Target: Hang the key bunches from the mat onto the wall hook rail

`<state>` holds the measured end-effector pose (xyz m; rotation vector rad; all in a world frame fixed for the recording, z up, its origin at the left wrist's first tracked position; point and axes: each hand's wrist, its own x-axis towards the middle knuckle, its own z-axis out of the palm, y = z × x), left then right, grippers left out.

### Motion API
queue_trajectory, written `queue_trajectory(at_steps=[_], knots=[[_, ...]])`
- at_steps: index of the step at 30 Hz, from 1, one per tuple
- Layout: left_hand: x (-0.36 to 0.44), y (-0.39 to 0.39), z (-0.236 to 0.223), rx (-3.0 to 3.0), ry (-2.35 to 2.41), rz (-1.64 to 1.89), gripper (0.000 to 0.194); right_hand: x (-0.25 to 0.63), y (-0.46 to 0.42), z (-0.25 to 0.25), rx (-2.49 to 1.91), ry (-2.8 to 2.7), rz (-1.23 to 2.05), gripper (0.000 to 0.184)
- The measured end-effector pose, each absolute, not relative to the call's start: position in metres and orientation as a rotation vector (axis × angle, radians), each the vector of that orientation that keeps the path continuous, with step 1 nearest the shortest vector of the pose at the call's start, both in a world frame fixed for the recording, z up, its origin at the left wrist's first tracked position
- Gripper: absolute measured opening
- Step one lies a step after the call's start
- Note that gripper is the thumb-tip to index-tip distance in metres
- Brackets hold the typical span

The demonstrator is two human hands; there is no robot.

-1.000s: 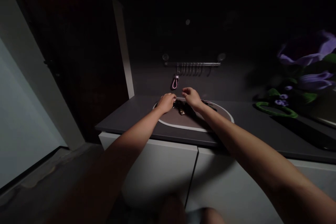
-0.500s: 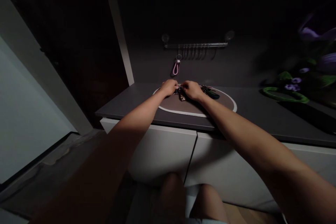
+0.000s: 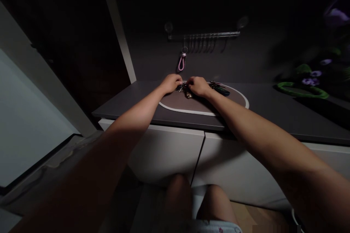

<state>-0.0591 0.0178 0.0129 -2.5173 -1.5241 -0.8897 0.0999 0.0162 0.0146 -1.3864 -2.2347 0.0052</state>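
Over a brown oval mat with a white rim, both my hands work close together at a small bunch of keys. My left hand has its fingers closed at the left side of the keys. Opposite it, my right hand pinches at the bunch from the right. A small tan and dark patterned charm lies between the hands. To the right of my right hand, a dark bundle with more key-like pieces rests on the mat. My fingertips are partly hidden.
On the wall above, a clear rail carries several hooks, and a pink loop keychain hangs from one. A green ring and purple flowers stand at the right of the dark counter. White cabinet doors are below.
The view has shifted slightly, so the rail sits higher in the picture. My hands stay at the keys, with a slightly wider gap between them showing more of the keys.
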Motion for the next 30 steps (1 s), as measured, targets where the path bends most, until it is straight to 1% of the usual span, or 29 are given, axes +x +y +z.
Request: queue_trajectory(at_steps=[3,6,13,19,22,27,30], knots=[[-0.062,0.018,0.016,-2.550,-1.496,-0.916,0.018,0.099,0.015,0.015,-1.376,-2.248,0.005,0.026],[-0.065,0.019,0.018,-2.592,-1.478,-1.018,0.016,0.099,0.012,0.017,-1.389,-2.254,0.008,0.026],[-0.063,0.012,0.022,-2.718,-1.587,-1.527,0.009,0.099,0.005,0.021,-1.406,-2.283,0.015,0.029],[-0.059,0.006,0.025,-2.809,-1.679,-1.873,0.007,0.099,0.007,0.019,-1.329,-2.212,0.088,0.028],[-0.060,0.007,0.025,-2.832,-1.649,-2.016,0.008,0.098,0.010,0.017,-1.252,-2.112,0.223,0.025],[-0.059,0.008,0.023,-2.828,-1.653,-2.214,0.010,0.096,0.016,0.014,-0.979,-1.853,0.583,0.019],[-0.057,0.008,0.022,-2.816,-1.630,-2.335,0.009,0.095,0.012,0.017,-0.879,-1.729,0.741,0.016]])
